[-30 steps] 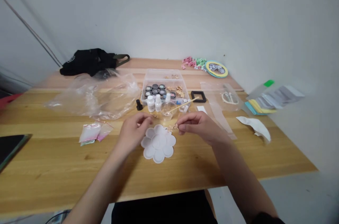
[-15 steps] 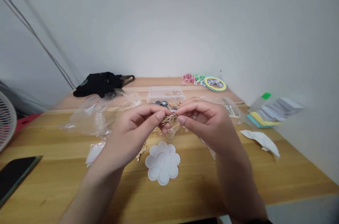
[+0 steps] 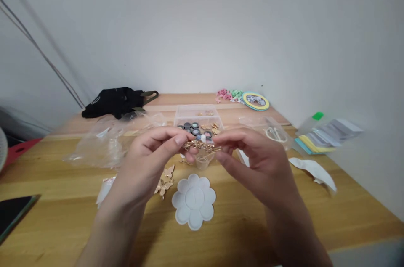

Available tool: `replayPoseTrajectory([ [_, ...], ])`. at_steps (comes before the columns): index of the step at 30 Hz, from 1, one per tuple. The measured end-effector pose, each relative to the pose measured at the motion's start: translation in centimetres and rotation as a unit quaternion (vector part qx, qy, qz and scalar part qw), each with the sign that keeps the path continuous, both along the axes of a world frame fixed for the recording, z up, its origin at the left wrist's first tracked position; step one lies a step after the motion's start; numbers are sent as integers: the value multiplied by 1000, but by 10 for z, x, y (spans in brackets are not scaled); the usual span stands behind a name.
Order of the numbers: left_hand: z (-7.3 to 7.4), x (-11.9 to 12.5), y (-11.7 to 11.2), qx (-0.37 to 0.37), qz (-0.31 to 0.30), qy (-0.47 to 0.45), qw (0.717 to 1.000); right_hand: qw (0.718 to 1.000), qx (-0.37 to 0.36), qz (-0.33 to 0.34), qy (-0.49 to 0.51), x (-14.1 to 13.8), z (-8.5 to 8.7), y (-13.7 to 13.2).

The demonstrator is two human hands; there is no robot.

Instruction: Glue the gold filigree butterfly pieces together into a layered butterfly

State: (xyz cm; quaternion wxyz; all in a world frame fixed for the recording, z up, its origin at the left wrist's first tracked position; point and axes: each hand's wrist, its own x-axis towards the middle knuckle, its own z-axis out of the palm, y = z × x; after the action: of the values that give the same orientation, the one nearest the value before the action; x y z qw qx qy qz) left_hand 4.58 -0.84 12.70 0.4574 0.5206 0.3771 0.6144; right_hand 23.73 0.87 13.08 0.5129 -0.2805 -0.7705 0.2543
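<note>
In front of me, my left hand [image 3: 151, 155] pinches the left end of a gold openwork ornament [image 3: 202, 146] between thumb and fingers. At its other end, the thumb and fingertips of my right hand [image 3: 257, 164] close on a thin straight gold part. A blue and white bit shows just above the ornament; whether it is attached, I cannot tell. Below the hands lies a white flower-shaped palette [image 3: 193, 202] with shallow wells. Gold butterfly pieces [image 3: 164, 186] rest on the table beside my left wrist.
Behind the hands stands a clear plastic box [image 3: 197, 111] with dark round pots [image 3: 188, 125] and gold pieces. Plastic bags [image 3: 97, 143] lie left, near a black bag [image 3: 118, 101]. Right are white paper [image 3: 314, 171] and coloured cards [image 3: 315, 143]. A phone [image 3: 15, 212] sits front left.
My hands have moved slightly apart, so more of the gold ornament shows between them, its straight end now visible at right. The view has shifted a little, uncovering the butterfly pieces.
</note>
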Motion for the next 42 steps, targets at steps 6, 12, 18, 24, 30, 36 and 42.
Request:
replayPoseTrajectory([
  [6,0,-1,1,-38,-35,-43,998,984,160,-50,-58,-3,2,-7],
  [12,-2,-1,1,-42,-27,-30,998,972,202,-97,-70,-5,-1,-5],
  [18,-1,0,0,-39,-5,-2,999,955,257,-117,-91,-1,-4,-3],
  [24,-5,-2,1,0,73,37,997,952,263,-123,-96,-1,-5,-1],
  [30,-6,0,-3,57,125,75,988,957,248,-123,-89,0,-5,1],
  [36,-3,7,-5,99,170,101,975,956,242,-106,-131,9,-3,7],
  [42,-7,5,-3,108,170,126,971,970,211,-70,-98,14,4,9],
])
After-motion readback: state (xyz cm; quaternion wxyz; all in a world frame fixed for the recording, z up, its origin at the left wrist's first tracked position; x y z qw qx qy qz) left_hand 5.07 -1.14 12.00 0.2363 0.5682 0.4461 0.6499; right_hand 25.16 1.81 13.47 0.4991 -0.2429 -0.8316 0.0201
